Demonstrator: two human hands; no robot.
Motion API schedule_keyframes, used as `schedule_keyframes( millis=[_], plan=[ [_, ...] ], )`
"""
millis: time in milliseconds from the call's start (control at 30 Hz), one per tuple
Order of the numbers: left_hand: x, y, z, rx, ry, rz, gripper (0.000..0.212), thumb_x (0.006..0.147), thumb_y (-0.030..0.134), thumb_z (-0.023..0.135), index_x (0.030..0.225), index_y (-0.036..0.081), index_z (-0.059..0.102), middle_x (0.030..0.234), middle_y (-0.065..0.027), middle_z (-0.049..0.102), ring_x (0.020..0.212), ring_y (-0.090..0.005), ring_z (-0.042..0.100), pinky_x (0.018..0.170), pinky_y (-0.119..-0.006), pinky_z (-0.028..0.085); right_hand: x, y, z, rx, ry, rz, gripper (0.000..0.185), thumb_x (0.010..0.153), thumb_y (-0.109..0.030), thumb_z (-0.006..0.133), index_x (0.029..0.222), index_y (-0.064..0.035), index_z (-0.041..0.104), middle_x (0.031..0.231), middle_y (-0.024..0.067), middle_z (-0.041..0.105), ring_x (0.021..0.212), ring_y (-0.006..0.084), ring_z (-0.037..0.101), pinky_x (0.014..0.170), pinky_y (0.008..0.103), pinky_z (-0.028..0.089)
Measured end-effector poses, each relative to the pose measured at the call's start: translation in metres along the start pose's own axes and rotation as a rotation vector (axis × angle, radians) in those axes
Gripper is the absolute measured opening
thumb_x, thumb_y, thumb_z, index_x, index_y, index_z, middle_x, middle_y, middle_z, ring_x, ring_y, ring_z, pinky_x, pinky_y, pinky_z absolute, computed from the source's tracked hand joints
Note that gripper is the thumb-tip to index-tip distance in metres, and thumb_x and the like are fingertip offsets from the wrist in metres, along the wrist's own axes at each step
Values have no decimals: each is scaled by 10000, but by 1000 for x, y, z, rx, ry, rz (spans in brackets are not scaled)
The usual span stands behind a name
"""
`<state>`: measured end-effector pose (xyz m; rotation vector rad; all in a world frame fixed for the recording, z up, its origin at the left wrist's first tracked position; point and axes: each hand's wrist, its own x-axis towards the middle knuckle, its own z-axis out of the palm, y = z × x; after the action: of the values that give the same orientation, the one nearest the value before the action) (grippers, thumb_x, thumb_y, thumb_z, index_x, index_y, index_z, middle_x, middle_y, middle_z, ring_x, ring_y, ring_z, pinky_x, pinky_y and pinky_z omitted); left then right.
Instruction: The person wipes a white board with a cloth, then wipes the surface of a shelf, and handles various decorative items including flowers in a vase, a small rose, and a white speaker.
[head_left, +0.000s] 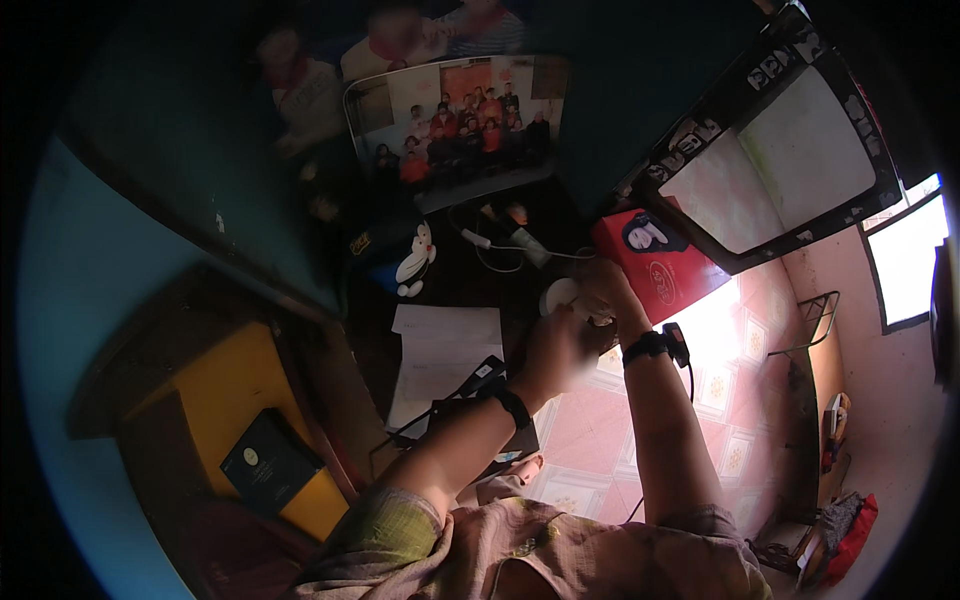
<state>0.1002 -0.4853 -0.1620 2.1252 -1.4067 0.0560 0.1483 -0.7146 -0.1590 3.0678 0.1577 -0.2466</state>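
My left hand is blurred and reaches over the dark tabletop to a white round object. Close beside it, my right hand is bent over the same spot, near the red printed box. Both hands are in shade, and their fingers partly hide each other and whatever lies between them. A white cable with an inline switch runs across the table just beyond the hands. Below and to the left of them, white paper sheets lie on the tabletop.
A white figurine and a large group photo stand behind the papers. A dark box rests on a yellow surface at left. A black-framed mirror rises at right. Pink patterned floor tiles show below.
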Motion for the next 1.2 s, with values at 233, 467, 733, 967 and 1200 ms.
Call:
schedule_keyframes(
  millis=[233,467,733,967,1200],
  plan=[
    [38,-27,-21,-272,-18,-38,86,796,140,649,826,66,682,1037,-144,639,1087,-351,555,889,-467,455,-114,-31,0,1027,380,202,85,863,-115,627,895,-54,678,846,135,656,738,268,665,677,357,548],
    [78,-126,-64,385,227,-265,126,784,118,646,908,92,650,981,-100,619,1026,-298,549,842,-452,442,-217,-92,17,2257,303,790,234,899,-49,564,1122,21,579,988,135,654,853,247,675,734,365,587],
    [68,-175,-72,649,65,-243,95,843,152,600,881,91,662,974,-88,644,1041,-301,571,860,-465,437,-249,-119,13,2803,504,488,388,920,-170,487,1254,28,501,1156,205,627,1029,330,647,879,442,547],
    [103,-101,-130,350,125,32,127,780,111,695,884,65,640,823,-155,669,829,-354,647,791,-478,473,-244,-126,-6,2920,737,332,371,961,-234,433,1237,2,510,1153,199,630,1017,322,646,912,441,530],
    [94,-17,-193,9,98,35,203,820,210,701,892,40,616,724,-180,658,691,-371,651,591,-458,503,-226,-157,-40,3038,676,107,489,987,-358,412,1256,37,518,1217,225,615,1109,357,610,998,480,470]
  ],
)
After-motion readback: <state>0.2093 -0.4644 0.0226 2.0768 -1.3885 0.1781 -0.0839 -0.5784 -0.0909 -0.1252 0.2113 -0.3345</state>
